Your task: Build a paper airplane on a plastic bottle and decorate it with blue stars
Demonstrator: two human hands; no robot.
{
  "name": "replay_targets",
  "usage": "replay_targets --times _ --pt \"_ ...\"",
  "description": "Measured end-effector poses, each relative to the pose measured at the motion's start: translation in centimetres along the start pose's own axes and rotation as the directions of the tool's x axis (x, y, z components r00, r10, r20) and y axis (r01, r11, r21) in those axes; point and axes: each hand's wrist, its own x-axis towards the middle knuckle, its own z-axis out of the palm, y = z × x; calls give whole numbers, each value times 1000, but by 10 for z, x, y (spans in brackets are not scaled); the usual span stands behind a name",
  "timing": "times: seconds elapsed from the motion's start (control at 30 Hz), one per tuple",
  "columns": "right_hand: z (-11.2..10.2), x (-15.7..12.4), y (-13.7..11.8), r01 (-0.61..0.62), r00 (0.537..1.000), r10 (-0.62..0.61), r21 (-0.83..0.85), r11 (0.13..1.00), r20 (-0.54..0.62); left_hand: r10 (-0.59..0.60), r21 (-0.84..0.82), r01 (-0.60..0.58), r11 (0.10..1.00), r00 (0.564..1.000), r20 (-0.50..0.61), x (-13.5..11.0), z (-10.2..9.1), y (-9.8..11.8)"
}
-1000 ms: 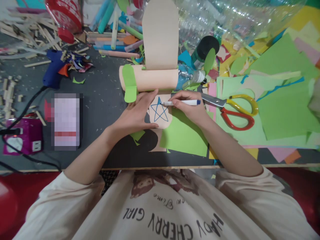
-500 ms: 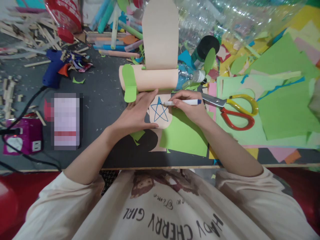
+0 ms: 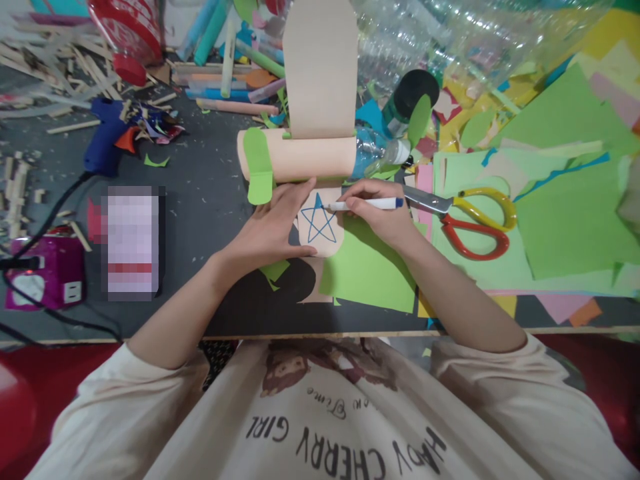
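Since the earlier frame, the white marker (image 3: 377, 204) has shifted very slightly toward the right of the frame, and the blue fill in the top point of the star (image 3: 320, 225) has grown; nearly everything else lies as it did.

The dark gray table (image 3: 190, 153) spans the frame. Crumpled clear plastic (image 3: 450, 33) fills the top right, above light green paper sheets (image 3: 505, 273) at the right. In the upper centre lies a plastic bottle (image 3: 313, 158) wrapped in beige paper, its white cap toward the right; a long rounded beige panel (image 3: 323, 73) extends from it to the top edge.

Just below the bottle, at the centre, the left hand (image 3: 273, 230) is spread open, index finger and thumb steadying a rounded beige paper tab (image 3: 325, 248). The right hand (image 3: 377, 213) grips the marker between thumb and fingers, above a bright green sheet (image 3: 375, 273).

Scissors (image 3: 435, 201) with yellow and red handles rest on the green sheets, right of that hand. A blue glue gun (image 3: 103, 137) lies at the upper left.

The marker points left, toward the blue-outlined star on the tab; its nib is small here, but seems to touch the star's upper part.
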Motion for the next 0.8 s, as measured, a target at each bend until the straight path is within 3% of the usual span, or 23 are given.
replay_targets --times 0.67,0.8 --pt "0 1 -2 -44 999 44 -13 999 -4 19 -6 -19 1000 1000 -7 0 1 -1" --pt "-2 2 0 -47 998 48 12 999 -52 17 -7 -18 1000 1000 -2 0 1 -1"
